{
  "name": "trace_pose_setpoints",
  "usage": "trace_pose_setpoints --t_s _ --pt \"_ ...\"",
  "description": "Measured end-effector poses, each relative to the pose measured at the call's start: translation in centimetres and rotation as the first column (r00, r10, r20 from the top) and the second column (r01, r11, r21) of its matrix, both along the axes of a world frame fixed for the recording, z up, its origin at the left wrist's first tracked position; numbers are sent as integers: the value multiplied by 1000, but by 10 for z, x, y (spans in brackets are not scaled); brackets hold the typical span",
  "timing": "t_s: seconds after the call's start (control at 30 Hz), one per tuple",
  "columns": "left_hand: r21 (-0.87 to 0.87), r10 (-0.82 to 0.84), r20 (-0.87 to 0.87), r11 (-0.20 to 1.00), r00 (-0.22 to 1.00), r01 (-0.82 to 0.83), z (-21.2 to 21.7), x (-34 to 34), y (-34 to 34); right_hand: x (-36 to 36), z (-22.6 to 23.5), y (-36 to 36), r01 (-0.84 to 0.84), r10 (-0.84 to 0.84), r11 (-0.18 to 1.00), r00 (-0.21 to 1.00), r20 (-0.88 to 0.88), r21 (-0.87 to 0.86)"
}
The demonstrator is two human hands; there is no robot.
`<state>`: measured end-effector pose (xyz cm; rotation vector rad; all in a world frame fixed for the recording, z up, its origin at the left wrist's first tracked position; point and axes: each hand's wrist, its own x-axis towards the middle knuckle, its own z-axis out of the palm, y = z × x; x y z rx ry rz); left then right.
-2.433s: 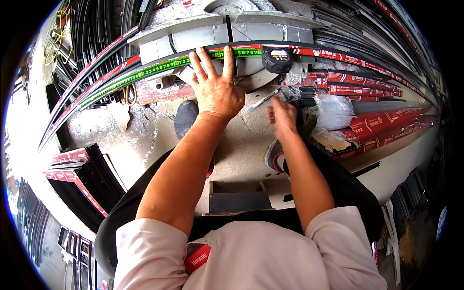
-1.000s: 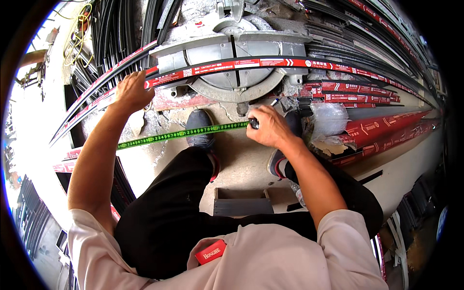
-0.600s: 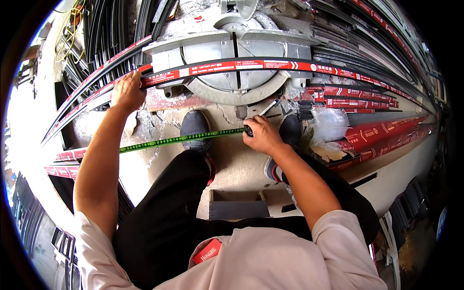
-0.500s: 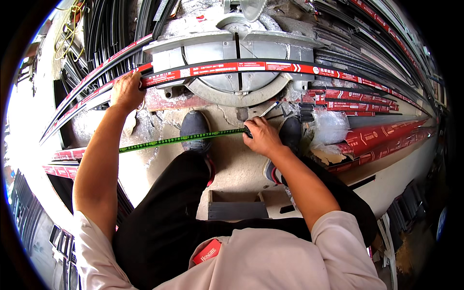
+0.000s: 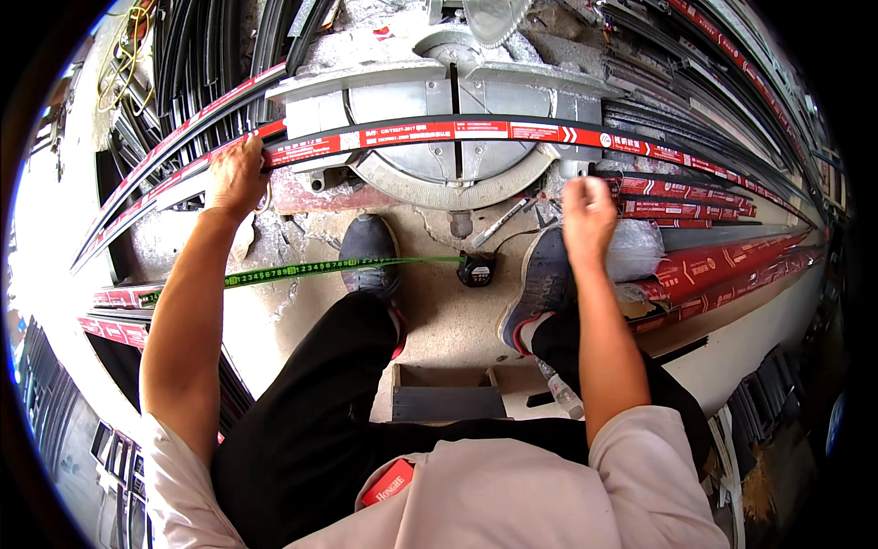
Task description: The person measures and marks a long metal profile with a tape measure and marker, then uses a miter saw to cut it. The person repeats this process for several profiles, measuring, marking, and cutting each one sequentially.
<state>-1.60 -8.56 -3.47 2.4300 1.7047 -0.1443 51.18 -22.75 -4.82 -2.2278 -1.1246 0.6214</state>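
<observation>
A long black profile with red printed film lies across the bed of a mitre saw. My left hand is closed around the profile at its left part. My right hand is raised at the saw's right front corner, just below the profile; its fingers are smeared by motion. A black tape measure rests on the floor between my shoes, its green blade drawn out to the left past my left forearm. A pen-like stick lies just beyond the tape case.
The round saw blade is raised at the back. Bundled dark profiles lie at the far left. Red-wrapped profiles and clear plastic wrap lie at the right. A grey box and a clear bottle are near my legs.
My right hand has let go of the tape measure and moved up and right toward the profile. The tape case now stays on the floor. My left hand keeps its hold.
</observation>
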Motion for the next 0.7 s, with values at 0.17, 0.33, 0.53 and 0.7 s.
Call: trace_pose_setpoints --t_s 0.17,0.33,0.53,0.7 --pt "-34 25 -26 999 999 -26 4 2 8 57 -5 52 355 -346 931 933 -102 81" --pt "-23 3 -60 1000 998 -5 5 1 15 80 -7 85 488 -462 868 725 -510 -93" --pt "-28 -5 -44 1000 999 4 7 8 27 105 -27 106 572 -454 805 424 -784 -157" --pt "-63 -19 -44 998 999 16 12 18 33 110 -27 123 609 -428 774 302 -852 -173"
